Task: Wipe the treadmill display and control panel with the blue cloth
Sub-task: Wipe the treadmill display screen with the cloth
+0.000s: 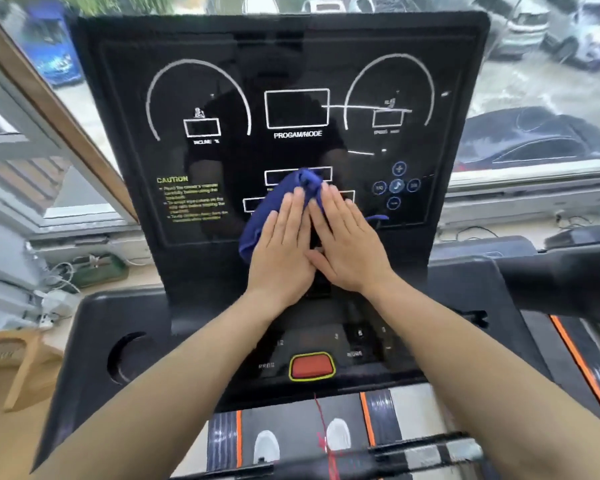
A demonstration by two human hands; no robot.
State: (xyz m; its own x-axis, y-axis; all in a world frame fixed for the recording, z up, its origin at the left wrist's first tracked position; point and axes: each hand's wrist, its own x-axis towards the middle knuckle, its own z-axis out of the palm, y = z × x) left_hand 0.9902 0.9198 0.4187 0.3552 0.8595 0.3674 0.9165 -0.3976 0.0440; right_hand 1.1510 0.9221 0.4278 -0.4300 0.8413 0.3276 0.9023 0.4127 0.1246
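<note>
Both hands lie flat, palms down, pressed on the blue cloth [274, 209] against the lower middle of the treadmill display [291, 81]; the left hand [284, 251] and right hand [347, 244] sit side by side with fingers straight and extended, thumbs overlapping near the base, neither curled around anything. The cloth is bunched rather than spread; its long axis runs diagonally, from a lower-left end just beside the left hand's outer edge up to a crumpled peak above the fingertips, pointing up and to the right; a thin tail of it sticks out to the right of the right hand, near the round blue buttons [396, 186]. The display stands tilted upward, dark and glossy, with yellow caution text [193, 199] at its lower left. Below the forearms lies the control panel [357, 344], with a red button [311, 366] ringed in yellow; a cup recess [125, 358] sits at the panel's left.
</note>
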